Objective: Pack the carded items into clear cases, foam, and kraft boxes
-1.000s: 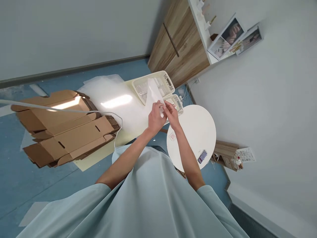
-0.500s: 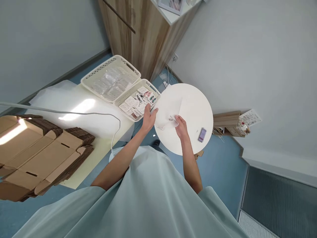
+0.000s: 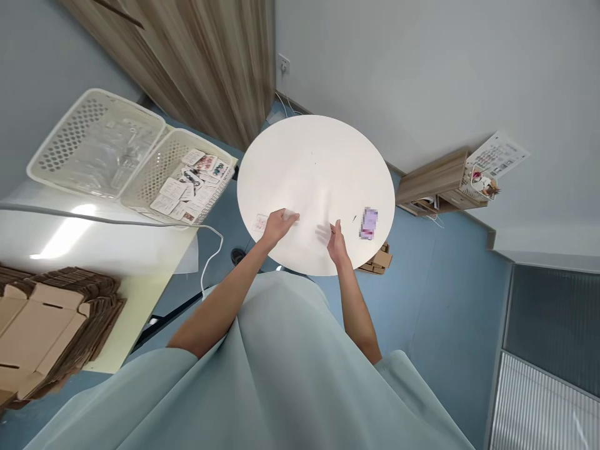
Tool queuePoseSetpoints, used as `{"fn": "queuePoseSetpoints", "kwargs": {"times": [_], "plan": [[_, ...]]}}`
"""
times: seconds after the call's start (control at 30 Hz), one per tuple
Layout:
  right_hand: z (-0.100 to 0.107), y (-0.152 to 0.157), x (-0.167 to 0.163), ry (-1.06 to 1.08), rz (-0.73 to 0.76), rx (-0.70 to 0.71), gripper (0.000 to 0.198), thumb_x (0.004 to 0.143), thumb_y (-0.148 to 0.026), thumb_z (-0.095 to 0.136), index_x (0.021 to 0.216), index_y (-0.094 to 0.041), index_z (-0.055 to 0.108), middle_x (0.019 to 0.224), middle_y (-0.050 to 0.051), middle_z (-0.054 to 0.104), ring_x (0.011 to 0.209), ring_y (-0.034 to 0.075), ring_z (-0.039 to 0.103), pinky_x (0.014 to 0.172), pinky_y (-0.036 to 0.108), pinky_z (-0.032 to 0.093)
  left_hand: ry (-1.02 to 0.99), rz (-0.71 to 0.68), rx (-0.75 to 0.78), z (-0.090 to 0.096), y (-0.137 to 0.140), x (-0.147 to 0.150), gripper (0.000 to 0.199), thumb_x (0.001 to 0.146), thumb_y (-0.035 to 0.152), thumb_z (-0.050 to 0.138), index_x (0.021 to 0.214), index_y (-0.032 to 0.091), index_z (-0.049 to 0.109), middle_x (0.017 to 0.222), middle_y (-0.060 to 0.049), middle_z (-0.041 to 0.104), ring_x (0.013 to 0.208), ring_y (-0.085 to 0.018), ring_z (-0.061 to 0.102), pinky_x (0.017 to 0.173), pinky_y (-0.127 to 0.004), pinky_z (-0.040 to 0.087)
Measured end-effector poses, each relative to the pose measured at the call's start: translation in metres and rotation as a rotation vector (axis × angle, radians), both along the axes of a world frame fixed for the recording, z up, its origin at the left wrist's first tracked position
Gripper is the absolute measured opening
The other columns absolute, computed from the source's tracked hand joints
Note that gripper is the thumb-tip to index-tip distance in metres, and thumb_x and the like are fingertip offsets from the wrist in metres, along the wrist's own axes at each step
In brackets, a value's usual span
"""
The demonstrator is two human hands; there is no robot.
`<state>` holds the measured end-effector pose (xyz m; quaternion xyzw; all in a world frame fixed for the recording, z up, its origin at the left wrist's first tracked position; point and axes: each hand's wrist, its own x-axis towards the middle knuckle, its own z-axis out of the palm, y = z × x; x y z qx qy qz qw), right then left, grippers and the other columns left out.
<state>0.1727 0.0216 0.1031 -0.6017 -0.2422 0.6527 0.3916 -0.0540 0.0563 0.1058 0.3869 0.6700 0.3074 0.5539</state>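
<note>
Brown cardboard blanks (image 3: 47, 325) are stacked flat at the near left, on a pale yellow worktop (image 3: 140, 294). Beyond them a left basket (image 3: 70, 134) and a right basket (image 3: 159, 159) are set side by side; clear bags (image 3: 117, 153) are held in the first, printed cards (image 3: 192, 187) in the second. Farther right, on a round white table (image 3: 347, 156), a thin whitish sheet (image 3: 313, 209) can be faintly made out between the hands, its outline lost against the tabletop. At its left the left hand (image 3: 280, 226) is placed, thumb and finger close together; whether anything is pinched cannot be told. At its right the right hand (image 3: 335, 242) is raised, and whether an edge is gripped cannot be told either. A blurred purple object (image 3: 369, 223) is laid near the table's right edge.

The sheet might be creased or dropped through its thinness; the white cable (image 3: 70, 214) could be snagged by the left forearm, and the purple object knocked off by a rightward sweep.

Counted from the left: one stack, two baskets, one cable, apparently one sheet, two hands, one purple object. Blanks, bags and cards are too heaped to be counted.
</note>
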Motion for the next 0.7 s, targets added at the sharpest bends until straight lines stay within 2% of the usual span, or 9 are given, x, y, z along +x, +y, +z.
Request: {"fn": "queuePoseSetpoints", "kwargs": {"times": [0.07,0.17,0.27,0.37,0.53,0.7], "plan": [[-0.014,-0.008,0.018,-0.051,0.001,-0.033,0.066,0.087,-0.081,0.07,0.116,-0.022,0.074,0.122,0.013,0.08,0.109,0.026,0.078,0.091,0.038,0.063,0.003,-0.017,-0.019,-0.008,0.001,0.015,0.035,0.085,0.053,0.075,0.073,0.023,0.061,0.079,-0.003,0.07,0.076,-0.022,0.063,0.066,-0.033,0.048],[-0.039,-0.016,0.038,-0.169,-0.011,-0.103,0.05,0.076,-0.061,0.088,0.101,-0.019,0.075,0.111,0.012,0.082,0.1,0.022,0.076,0.086,0.033,0.06,0.057,-0.028,-0.065,-0.021,0.001,0.031,0.035,0.083,0.053,0.075,0.072,0.023,0.06,0.08,-0.003,0.069,0.077,-0.021,0.062,0.068,-0.032,0.047],[-0.062,-0.017,0.048,-0.21,-0.038,-0.149,0.04,0.073,-0.051,0.09,0.089,-0.017,0.073,0.099,0.011,0.081,0.093,0.021,0.073,0.08,0.031,0.057,0.147,-0.047,-0.111,-0.035,0.0,0.038,0.03,0.083,0.05,0.073,0.074,0.023,0.061,0.081,-0.004,0.071,0.079,-0.022,0.063,0.07,-0.033,0.047],[-0.08,-0.015,0.054,-0.23,-0.056,-0.168,0.034,0.075,-0.046,0.087,0.085,-0.017,0.072,0.092,0.009,0.08,0.086,0.019,0.071,0.077,0.031,0.055,0.254,-0.09,-0.159,-0.05,-0.001,0.038,0.023,0.081,0.045,0.071,0.076,0.023,0.064,0.081,-0.004,0.072,0.083,-0.024,0.065,0.072,-0.033,0.047],[-0.094,-0.012,0.059,-0.3,-0.08,-0.177,0.032,0.077,-0.045,0.085,0.079,-0.018,0.069,0.084,0.007,0.076,0.08,0.018,0.067,0.073,0.031,0.055,0.398,-0.172,-0.207,-0.068,0.0,0.027,0.017,0.079,0.038,0.073,0.076,0.024,0.062,0.084,-0.005,0.073,0.085,-0.025,0.067,0.074,-0.034,0.047],[-0.097,-0.016,0.059,-0.365,-0.064,-0.193,0.03,0.081,-0.046,0.081,0.076,-0.02,0.067,0.077,0.005,0.071,0.076,0.019,0.064,0.071,0.033,0.053,0.399,-0.183,-0.216,-0.078,0.001,0.014,0.016,0.078,0.034,0.074,0.091,0.026,0.07,0.099,-0.007,0.08,0.097,-0.029,0.071,0.082,-0.037,0.052]]}}
